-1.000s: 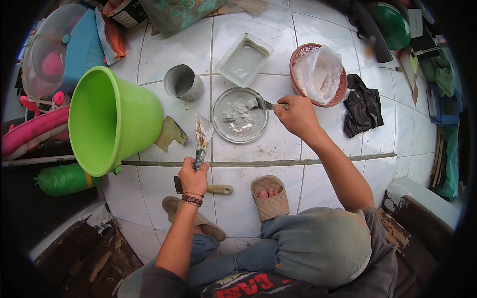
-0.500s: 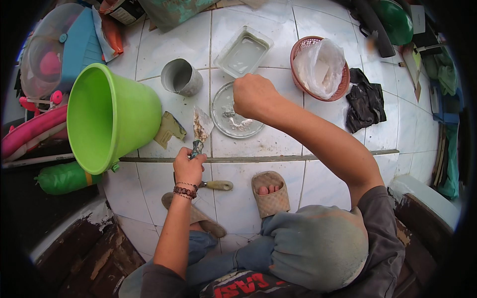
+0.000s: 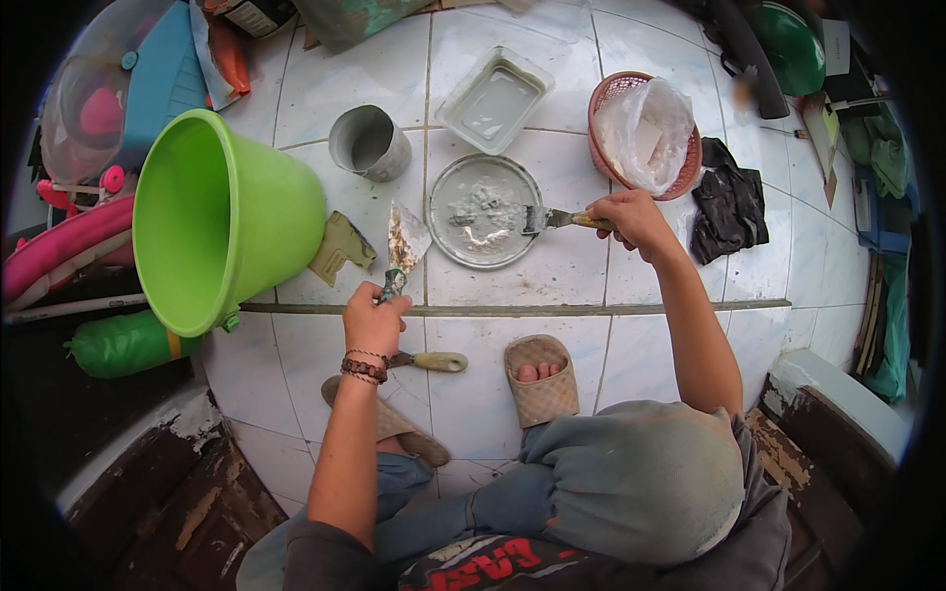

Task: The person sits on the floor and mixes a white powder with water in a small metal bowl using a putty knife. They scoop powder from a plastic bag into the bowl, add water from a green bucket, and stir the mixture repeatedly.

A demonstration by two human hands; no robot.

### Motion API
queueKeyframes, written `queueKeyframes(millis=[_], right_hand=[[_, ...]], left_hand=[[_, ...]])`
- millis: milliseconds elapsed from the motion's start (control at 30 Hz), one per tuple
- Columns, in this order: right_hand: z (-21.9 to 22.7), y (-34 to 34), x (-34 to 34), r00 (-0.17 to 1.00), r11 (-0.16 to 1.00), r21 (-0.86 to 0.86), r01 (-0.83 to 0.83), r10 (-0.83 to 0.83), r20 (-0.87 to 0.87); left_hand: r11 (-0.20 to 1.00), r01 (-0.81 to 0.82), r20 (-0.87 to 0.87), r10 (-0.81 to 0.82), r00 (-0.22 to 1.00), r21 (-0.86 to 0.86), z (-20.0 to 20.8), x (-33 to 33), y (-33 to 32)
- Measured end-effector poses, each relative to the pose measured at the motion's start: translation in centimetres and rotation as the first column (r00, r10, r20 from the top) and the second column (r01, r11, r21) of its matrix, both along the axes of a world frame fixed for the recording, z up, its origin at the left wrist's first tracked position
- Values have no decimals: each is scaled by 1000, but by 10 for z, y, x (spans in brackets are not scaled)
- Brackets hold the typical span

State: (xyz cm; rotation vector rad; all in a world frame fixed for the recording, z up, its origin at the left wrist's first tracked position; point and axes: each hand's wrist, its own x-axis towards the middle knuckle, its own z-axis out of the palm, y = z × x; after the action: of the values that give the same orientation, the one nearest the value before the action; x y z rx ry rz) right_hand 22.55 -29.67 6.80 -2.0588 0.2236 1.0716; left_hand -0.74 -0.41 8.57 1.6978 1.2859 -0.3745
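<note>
My right hand (image 3: pixel 636 219) is closed on the handle of a narrow putty knife (image 3: pixel 560 219), whose blade rests at the right side of a round shallow plate (image 3: pixel 453 248). White-grey paste (image 3: pixel 483 209) lies wet and lumpy in the plate. In my left hand (image 3: pixel 375 317) is a wider scraper (image 3: pixel 408 236), gripped by its dark handle, its stained blade pointing away from me, left of the plate and apart from it. Another tool with a wooden handle (image 3: pixel 439 361) lies on the floor by my left wrist; its front end is hidden.
Behind the plate stand a grey cup (image 3: pixel 387 156) and a clear rectangular tub (image 3: pixel 495 98). A red basket (image 3: pixel 682 180) holds a plastic bag of white powder (image 3: pixel 645 138); a black bag (image 3: pixel 729 212) lies beside it. A green bucket (image 3: pixel 266 222) tips over at left, near a torn card (image 3: pixel 342 246).
My right hand has swung from above the plate to its right, bringing the putty knife into sight. The left hand stays nearly still with the scraper.
</note>
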Motion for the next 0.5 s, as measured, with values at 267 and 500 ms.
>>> queueKeyframes(millis=[267,500], right_hand=[[-43,-6,-34,969,941,234,245,-226,-104],[-10,26,2,908,992,4,-129,117,402]], left_hand=[[958,283,-222,-264,939,56,-5,-14,17],[760,606,-408,-489,771,234,-19,-24,16]])
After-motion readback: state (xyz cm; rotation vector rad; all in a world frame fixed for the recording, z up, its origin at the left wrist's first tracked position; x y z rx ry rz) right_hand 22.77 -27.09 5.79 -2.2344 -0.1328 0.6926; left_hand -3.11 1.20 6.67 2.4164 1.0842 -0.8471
